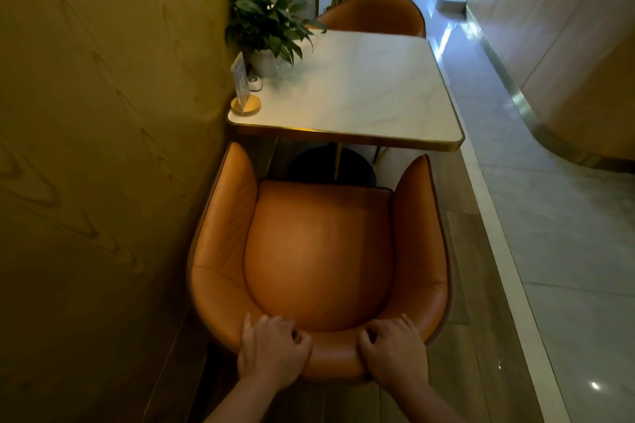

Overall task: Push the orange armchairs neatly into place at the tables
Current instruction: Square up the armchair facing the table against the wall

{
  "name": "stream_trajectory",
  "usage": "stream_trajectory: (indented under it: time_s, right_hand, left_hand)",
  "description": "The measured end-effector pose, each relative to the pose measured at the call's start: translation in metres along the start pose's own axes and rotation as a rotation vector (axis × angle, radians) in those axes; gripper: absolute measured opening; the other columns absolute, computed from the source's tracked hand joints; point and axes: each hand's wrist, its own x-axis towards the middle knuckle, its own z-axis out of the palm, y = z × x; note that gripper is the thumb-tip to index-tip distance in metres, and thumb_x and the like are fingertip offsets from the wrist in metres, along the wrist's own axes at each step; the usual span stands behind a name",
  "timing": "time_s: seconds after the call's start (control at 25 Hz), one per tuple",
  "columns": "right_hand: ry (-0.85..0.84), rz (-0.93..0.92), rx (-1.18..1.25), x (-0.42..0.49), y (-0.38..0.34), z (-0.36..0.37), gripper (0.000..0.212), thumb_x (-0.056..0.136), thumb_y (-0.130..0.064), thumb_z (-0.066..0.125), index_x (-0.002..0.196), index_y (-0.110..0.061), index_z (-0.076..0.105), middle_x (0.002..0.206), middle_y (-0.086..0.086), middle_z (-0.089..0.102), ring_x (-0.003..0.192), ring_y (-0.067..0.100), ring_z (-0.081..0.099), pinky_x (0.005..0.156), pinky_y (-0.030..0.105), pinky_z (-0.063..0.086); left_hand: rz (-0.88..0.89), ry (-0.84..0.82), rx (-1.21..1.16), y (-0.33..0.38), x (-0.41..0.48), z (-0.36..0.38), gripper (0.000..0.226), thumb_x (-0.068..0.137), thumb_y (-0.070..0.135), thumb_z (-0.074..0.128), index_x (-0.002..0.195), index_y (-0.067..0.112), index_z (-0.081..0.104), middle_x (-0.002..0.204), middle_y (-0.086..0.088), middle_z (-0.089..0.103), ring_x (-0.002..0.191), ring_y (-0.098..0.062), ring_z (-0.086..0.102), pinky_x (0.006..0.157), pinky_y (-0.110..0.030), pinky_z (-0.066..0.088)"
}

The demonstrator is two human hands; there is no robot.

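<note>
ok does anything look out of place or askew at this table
Only the near armchair: it sits pulled back from the table, its whole seat uncovered, while the far armchair is tucked in. The left hand and right hand grip the near chair's backrest. Nothing looks spilled or damaged.

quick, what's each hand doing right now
Left hand: fingers curled over the near armchair backrest, gripping it.
Right hand: fingers curled over the same backrest, gripping it.
</note>
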Motion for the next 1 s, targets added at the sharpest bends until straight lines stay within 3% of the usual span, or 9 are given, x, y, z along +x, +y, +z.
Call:
stream_trajectory:
  time_s: [0.16, 0.32, 0.44, 0.64, 0.8, 0.88, 1.0]
  right_hand:
    - [0.019, -0.004, 0.041, 0.000, 0.000, 0.000, 0.041, 0.088, -0.047, 0.041, 0.089, -0.028, 0.076, 0.094, -0.009, 0.073, 0.098, 0.005, 0.061, 0.110, 0.026, 0.031]
    - [0.035, 0.004, 0.063, 0.002, -0.004, 0.003, 0.036, 0.081, -0.047, 0.038, 0.064, -0.030, 0.065, 0.080, -0.005, 0.074, 0.085, 0.008, 0.065, 0.098, 0.029, 0.045]
    - [0.048, 0.018, 0.065, 0.011, -0.010, -0.002, 0.031, 0.084, -0.048, 0.046, 0.071, -0.033, 0.070, 0.088, -0.006, 0.075, 0.093, 0.007, 0.064, 0.096, 0.023, 0.039]
    - [0.088, 0.022, 0.032, 0.020, -0.030, 0.004, 0.039, 0.086, -0.049, 0.042, 0.074, -0.026, 0.071, 0.075, -0.006, 0.066, 0.077, 0.006, 0.053, 0.097, 0.025, 0.043]
    - [0.065, 0.020, 0.092, 0.020, -0.026, 0.010, 0.038, 0.089, -0.051, 0.045, 0.076, -0.028, 0.073, 0.077, -0.010, 0.069, 0.081, 0.003, 0.060, 0.110, 0.025, 0.032]
    - [0.066, 0.013, 0.139, 0.020, -0.027, 0.011, 0.035, 0.085, -0.051, 0.048, 0.067, -0.028, 0.069, 0.071, -0.013, 0.066, 0.078, 0.002, 0.061, 0.108, 0.027, 0.038]
    - [0.142, -0.017, 0.245, 0.024, -0.025, 0.017, 0.030, 0.072, -0.051, 0.054, 0.054, -0.030, 0.064, 0.060, -0.016, 0.063, 0.069, 0.000, 0.063, 0.093, 0.032, 0.052]
  left_hand:
    - [0.018, 0.005, -0.024, 0.001, 0.000, -0.005, 0.047, 0.090, 0.057, 0.033, 0.092, 0.025, 0.068, 0.101, 0.010, 0.066, 0.106, -0.009, 0.055, 0.122, -0.042, 0.015]
    - [0.022, 0.036, -0.007, -0.001, 0.001, -0.006, 0.049, 0.087, 0.056, 0.035, 0.093, 0.022, 0.069, 0.106, 0.006, 0.070, 0.108, -0.009, 0.058, 0.122, -0.039, 0.015]
    - [0.030, 0.036, -0.028, -0.004, 0.009, -0.012, 0.049, 0.086, 0.056, 0.035, 0.092, 0.021, 0.069, 0.103, 0.005, 0.071, 0.106, -0.010, 0.059, 0.122, -0.038, 0.016]
    - [0.060, 0.042, -0.069, -0.022, 0.024, -0.030, 0.045, 0.089, 0.054, 0.035, 0.085, 0.024, 0.068, 0.091, 0.009, 0.065, 0.095, -0.010, 0.058, 0.121, -0.040, 0.016]
    - [0.041, 0.030, -0.051, -0.022, 0.022, -0.028, 0.043, 0.090, 0.054, 0.035, 0.085, 0.024, 0.066, 0.089, 0.009, 0.063, 0.094, -0.010, 0.058, 0.122, -0.041, 0.017]
    - [0.031, 0.040, -0.053, -0.021, 0.022, -0.028, 0.038, 0.090, 0.054, 0.037, 0.080, 0.026, 0.061, 0.083, 0.011, 0.057, 0.090, -0.008, 0.056, 0.123, -0.041, 0.017]
    - [-0.002, 0.058, -0.062, -0.021, 0.029, -0.027, 0.036, 0.088, 0.055, 0.041, 0.076, 0.027, 0.059, 0.079, 0.012, 0.055, 0.080, -0.004, 0.051, 0.123, -0.037, 0.017]
